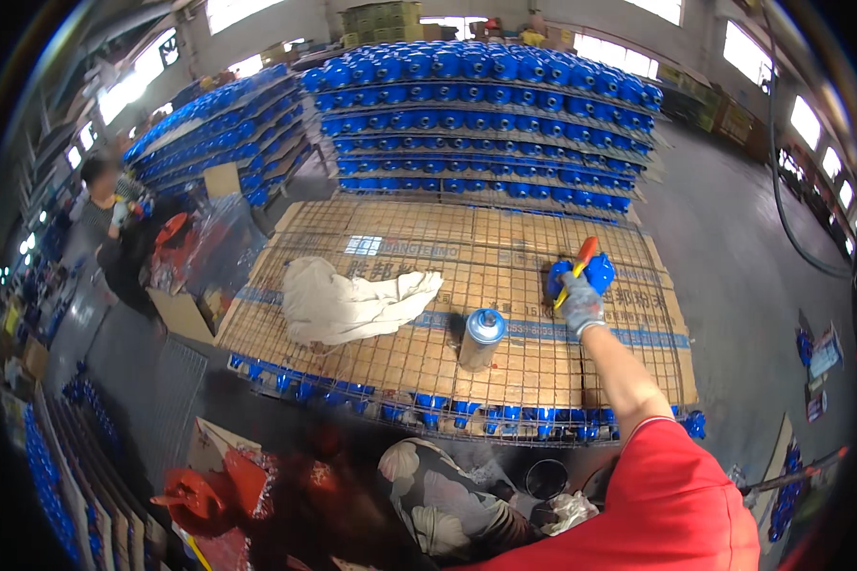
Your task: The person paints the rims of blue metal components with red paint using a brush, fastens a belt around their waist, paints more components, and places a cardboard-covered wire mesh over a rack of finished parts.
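Note:
My right hand [583, 306], in a grey glove, is closed around a tool with a red and yellow handle [587, 251]; its working end is too small to make out. Directly beyond the fingers sits a glossy blue cast part [599, 272], partly covered by the hand and tool. Whether the hand touches this part I cannot tell. A spray can with a blue top [484, 335] stands upright to the left of my forearm. Farther left, a crumpled off-white cloth [338, 303] lies on the wire mesh over flattened cardboard [486, 252]. My left hand is out of view.
Stacked racks of blue castings [486, 119] rise behind the cardboard, with another stack [224, 133] at far left. More blue parts [433, 407] sit under the near mesh edge. A person [119, 233] works at left beside a plastic-lined box [186, 314]. Red-coated containers [205, 500] stand near left.

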Demonstrator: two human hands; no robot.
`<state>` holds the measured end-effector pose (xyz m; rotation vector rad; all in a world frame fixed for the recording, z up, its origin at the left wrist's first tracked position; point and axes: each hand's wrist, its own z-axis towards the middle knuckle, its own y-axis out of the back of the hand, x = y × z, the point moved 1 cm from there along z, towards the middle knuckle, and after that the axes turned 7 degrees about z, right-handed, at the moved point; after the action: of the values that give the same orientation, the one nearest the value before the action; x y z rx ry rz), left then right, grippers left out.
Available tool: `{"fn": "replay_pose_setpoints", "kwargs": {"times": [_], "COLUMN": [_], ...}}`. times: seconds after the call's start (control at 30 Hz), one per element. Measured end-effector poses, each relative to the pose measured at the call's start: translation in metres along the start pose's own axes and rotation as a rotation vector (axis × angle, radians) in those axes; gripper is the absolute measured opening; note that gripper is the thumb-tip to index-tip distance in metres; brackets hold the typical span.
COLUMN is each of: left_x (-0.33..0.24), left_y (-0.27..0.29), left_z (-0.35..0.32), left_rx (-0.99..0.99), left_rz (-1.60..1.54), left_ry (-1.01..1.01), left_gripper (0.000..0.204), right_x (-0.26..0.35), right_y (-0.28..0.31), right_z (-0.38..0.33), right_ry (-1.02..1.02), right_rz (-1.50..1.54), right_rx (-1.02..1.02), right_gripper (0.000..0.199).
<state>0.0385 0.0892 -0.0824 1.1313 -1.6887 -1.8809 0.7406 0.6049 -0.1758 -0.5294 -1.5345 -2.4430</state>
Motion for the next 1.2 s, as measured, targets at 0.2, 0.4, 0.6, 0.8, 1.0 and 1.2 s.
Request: {"fn": "replay_pose_setpoints", "kwargs": {"times": [0.2,0.4,0.6,0.8,1.0,1.2], "left_x": [-0.075,-0.133,-0.185,-0.148,-0.071,-0.011], "left_y": [-0.007,-0.019,-0.011,-0.016,-0.023,-0.016], "left_z": [-0.001,-0.005,-0.005,0.003,0.027,0.028], "left_rx": [0.209,0.273,0.266,0.892,1.123,0.412], "left_rz": [-0.301,-0.502,-0.820,-1.771,-2.485,-2.468], "left_ry": [-0.119,-0.342,-0.632,-0.424,-0.305,0.053], "left_gripper": [0.037,0.035,0.041,0.107,0.089,0.076], "right_x": [0.077,0.262,0.406,0.541,0.598,0.617], "right_y": [0.078,0.189,0.204,0.134,0.034,-0.037], "right_z": [0.026,-0.047,-0.138,-0.228,-0.254,-0.287], "right_ry": [0.075,0.495,0.494,0.159,-0.051,0.150], "right_rz": [0.184,0.776,1.327,1.443,1.719,1.383], "right_rx": [-0.106,0.144,0.817,1.515,1.602,1.310], "right_gripper": [0.021,0.026,0.027,0.034,0.038,0.033]}}
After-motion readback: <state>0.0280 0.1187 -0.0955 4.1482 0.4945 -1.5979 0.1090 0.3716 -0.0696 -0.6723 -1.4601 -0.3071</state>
